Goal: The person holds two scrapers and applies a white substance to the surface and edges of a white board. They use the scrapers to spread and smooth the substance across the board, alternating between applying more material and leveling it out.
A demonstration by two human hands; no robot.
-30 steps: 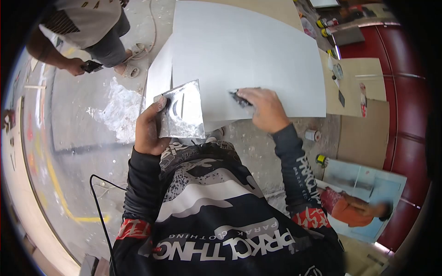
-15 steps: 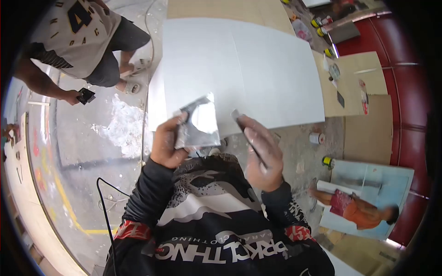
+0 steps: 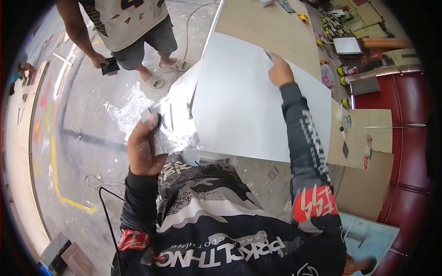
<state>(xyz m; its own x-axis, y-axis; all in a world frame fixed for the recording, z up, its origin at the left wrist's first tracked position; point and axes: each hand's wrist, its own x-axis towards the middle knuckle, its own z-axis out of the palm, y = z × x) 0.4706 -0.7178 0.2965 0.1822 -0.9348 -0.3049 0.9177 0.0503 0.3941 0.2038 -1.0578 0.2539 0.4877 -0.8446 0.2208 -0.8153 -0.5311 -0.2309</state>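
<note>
My left hand is closed round the near-left edge of a shiny flat metal plate smeared with white paste. The plate is tilted beside the left edge of a large white panel. My right arm stretches out over this panel. At its far edge, my right hand grips a small putty knife, with the blade at the surface and most of the tool hidden by the fingers. A faint seam line runs along the panel toward me from the right hand.
A person stands beyond the panel on the left, holding a dark flat tool. Bare wood board extends past the panel. Several cans line the right side. A black cable hangs near my left arm.
My right hand has reached forward with the putty knife to the panel's far edge. The left hand and plate have shifted left. The view has turned, and the other person appears nearer the middle.
</note>
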